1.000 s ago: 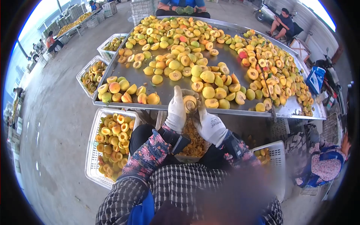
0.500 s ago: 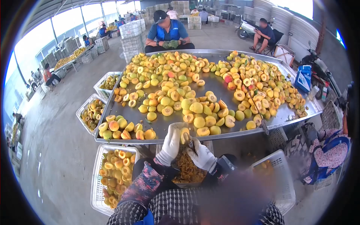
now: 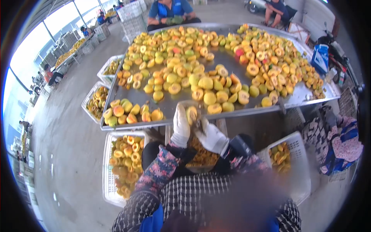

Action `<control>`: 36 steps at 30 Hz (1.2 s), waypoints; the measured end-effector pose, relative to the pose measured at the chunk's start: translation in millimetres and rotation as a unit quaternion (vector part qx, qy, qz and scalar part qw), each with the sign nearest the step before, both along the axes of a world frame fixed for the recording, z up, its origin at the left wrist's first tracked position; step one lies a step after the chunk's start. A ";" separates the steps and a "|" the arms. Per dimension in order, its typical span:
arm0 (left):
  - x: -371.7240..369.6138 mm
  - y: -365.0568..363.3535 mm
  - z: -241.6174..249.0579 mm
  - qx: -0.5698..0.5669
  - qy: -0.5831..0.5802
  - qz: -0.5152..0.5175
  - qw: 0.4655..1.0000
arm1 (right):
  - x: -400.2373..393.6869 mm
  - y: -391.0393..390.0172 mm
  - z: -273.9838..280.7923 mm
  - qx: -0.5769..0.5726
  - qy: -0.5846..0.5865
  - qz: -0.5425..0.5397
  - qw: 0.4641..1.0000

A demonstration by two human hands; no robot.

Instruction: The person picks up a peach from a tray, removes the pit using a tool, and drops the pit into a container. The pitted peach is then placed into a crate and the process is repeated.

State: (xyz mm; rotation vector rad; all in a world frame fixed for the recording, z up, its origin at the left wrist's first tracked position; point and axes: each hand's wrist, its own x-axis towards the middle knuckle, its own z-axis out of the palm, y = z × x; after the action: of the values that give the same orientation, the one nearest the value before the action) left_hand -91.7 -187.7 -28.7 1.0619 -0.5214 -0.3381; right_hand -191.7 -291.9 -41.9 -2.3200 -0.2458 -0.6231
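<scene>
My left hand (image 3: 181,125), in a white glove with a dirty fingertip area, is closed around a yellow peach half (image 3: 191,115) just in front of the metal table's near edge. My right hand (image 3: 211,136), gloved too, presses against the fruit from the right. Its fingers are closed on a small dark tool (image 3: 199,129), blurred, whose kind I cannot make out. Below both hands, a crate (image 3: 201,154) holds orange peach scraps. Many yellow peaches (image 3: 208,91), whole and halved, lie on the table (image 3: 135,96) beyond.
White crates of peach halves stand at my left (image 3: 106,170) and right (image 3: 299,166). Two more crates (image 3: 85,101) (image 3: 103,71) line the table's left side. A co-worker (image 3: 170,11) sits across the table. A patterned bag (image 3: 344,143) lies at far right.
The view has tilted downward, so the table and crates sit higher in the picture. Both hands stay together at the peach half, with the right hand blurred by motion.
</scene>
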 end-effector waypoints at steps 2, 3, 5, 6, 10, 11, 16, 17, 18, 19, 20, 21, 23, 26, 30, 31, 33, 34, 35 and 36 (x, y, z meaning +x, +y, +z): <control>-0.6 -8.5 -15.9 -0.045 -0.047 0.090 0.994 | 0.9 4.7 -1.3 0.245 0.142 0.030 0.959; 1.9 -7.0 -16.0 -0.028 -0.040 0.090 0.995 | -3.0 10.5 14.3 0.296 0.184 0.037 0.936; 1.1 -0.7 -12.7 0.006 -0.023 0.090 0.996 | -1.9 9.4 7.1 0.203 0.183 0.017 0.962; -1.2 3.3 -9.3 0.003 0.039 0.067 0.997 | -2.8 8.3 3.3 0.153 0.182 0.008 0.971; 7.8 11.3 -4.6 0.042 0.186 -0.032 0.981 | -2.1 -0.5 -9.1 0.088 0.160 0.013 0.983; 12.8 12.2 -4.5 0.059 0.189 -0.055 0.979 | -4.0 -0.4 -7.7 0.090 0.183 0.012 0.979; 6.0 -1.2 -7.7 -0.036 0.198 -0.017 0.979 | -0.9 1.6 -12.4 0.153 0.134 0.011 0.979; 3.8 -4.3 -10.0 -0.030 0.190 0.007 0.981 | -0.3 2.1 -10.3 0.174 0.129 0.011 0.976; 2.2 -6.4 -12.8 -0.025 0.183 0.030 0.982 | -0.5 2.7 -12.5 0.164 0.131 0.009 0.978; 3.9 -5.7 -17.4 0.007 0.153 0.035 0.988 | 0.7 2.0 -16.9 0.152 0.130 0.005 0.980; 5.8 -5.2 -13.2 0.030 0.161 0.032 0.986 | 1.6 3.0 -15.7 0.141 0.132 0.002 0.981; 6.2 -3.4 -9.2 0.056 0.173 0.028 0.983 | -0.1 2.8 -11.8 0.110 0.142 -0.011 0.984; 2.5 -2.2 3.6 0.100 0.198 0.031 0.975 | -0.8 -0.8 -4.4 0.074 0.208 -0.019 0.975; 13.9 -0.9 -6.5 0.182 0.180 -0.018 0.967 | -5.8 -1.0 -14.9 0.090 0.212 -0.018 0.973; 15.7 -2.7 -9.1 0.209 0.183 -0.019 0.960 | -9.1 8.8 -34.4 0.148 0.159 -0.020 0.976; 15.9 -2.2 -12.0 0.204 0.181 -0.024 0.962 | -8.7 5.9 -36.9 0.155 0.165 -0.007 0.974; 13.7 0.9 -4.9 0.252 0.142 -0.041 0.956 | -4.6 3.4 -41.4 0.149 0.176 0.023 0.973; 13.6 1.6 -2.3 0.274 0.121 -0.052 0.953 | 0.1 1.1 -42.5 0.134 0.179 0.039 0.974; 15.3 4.9 -8.8 0.283 0.023 -0.027 0.958 | 2.5 -2.1 -43.6 0.119 0.183 0.050 0.975; 17.5 4.1 -18.3 0.280 -0.080 -0.016 0.957 | -2.2 -11.8 -43.0 0.098 0.187 0.046 0.976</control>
State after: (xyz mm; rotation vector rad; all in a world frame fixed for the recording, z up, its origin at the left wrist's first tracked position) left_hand -74.2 -183.6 -47.0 1.6408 -0.6034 -0.4442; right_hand -193.9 -303.8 -84.9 -2.1690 -0.1082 -0.1491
